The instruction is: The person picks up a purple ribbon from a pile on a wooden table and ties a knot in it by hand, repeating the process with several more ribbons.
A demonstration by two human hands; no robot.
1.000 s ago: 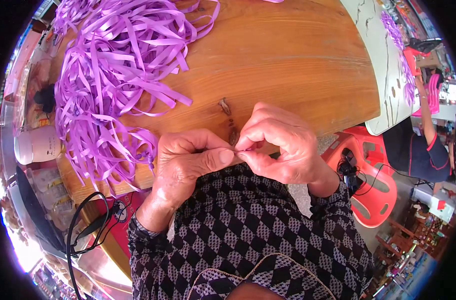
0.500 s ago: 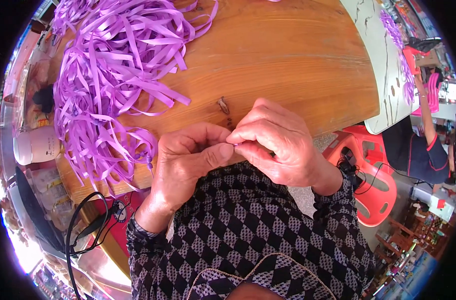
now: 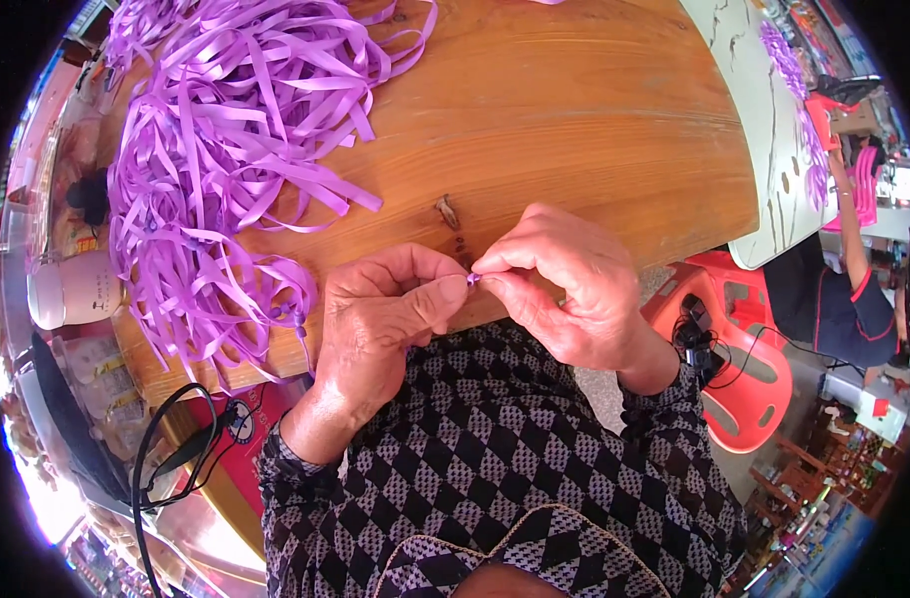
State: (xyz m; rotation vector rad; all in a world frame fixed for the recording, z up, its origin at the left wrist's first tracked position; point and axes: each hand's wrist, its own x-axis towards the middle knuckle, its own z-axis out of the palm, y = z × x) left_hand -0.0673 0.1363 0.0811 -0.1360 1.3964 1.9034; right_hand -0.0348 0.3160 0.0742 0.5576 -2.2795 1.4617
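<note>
Both hands meet at the near edge of the wooden table [image 3: 575,120], fingertips almost touching. Between them shows a small bit of purple ribbon [image 3: 473,280], which looks bunched or knotted. My left hand [image 3: 380,309] pinches it between thumb and forefinger, the other fingers curled. From the other side, my right hand [image 3: 570,284] grips it with thumb and fingertips. The rest of this piece is mostly hidden by my hands. Left of my left hand lies a big tangled heap of purple ribbons [image 3: 206,149], some with small knots at their ends.
A white marbled table [image 3: 744,120] with more purple ribbons adjoins at the right. Below it stands an orange plastic chair [image 3: 744,389] with black cables on it. Another person [image 3: 844,309] is at the far right. A white tub [image 3: 74,291] and a black cable [image 3: 141,468] are at the left.
My right hand has shifted slightly right, away from the left fingertips, so more of the purple bit shows between them. My left hand has barely moved.
</note>
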